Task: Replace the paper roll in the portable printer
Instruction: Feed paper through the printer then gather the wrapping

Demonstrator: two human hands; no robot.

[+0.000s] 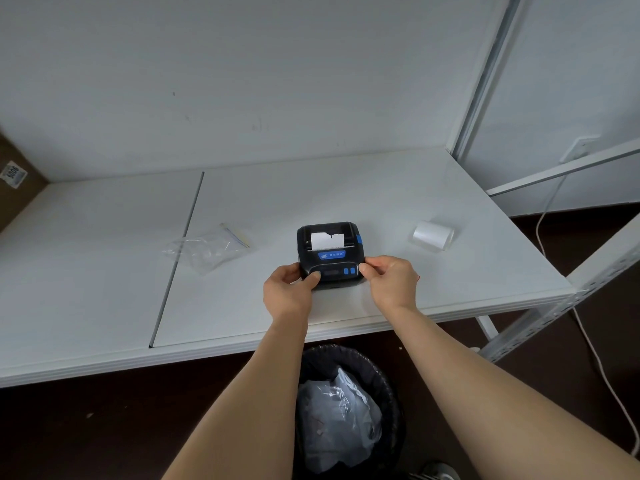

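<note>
A small black portable printer [330, 252] with blue buttons and a blue label sits on the white table [398, 202]. A torn strip of white paper sticks up from its slot. My left hand [289, 291] grips the printer's front left corner, thumb on top. My right hand [391, 280] pinches its front right corner. A white paper roll [433, 235] in clear wrap lies on its side to the right of the printer, apart from both hands.
An empty clear zip bag [207, 247] lies left of the printer. Under the table's front edge stands a black waste bin [346, 410] with plastic in it. A cardboard box [15, 181] is at far left. A white cable [588, 341] hangs right of the shelf frame.
</note>
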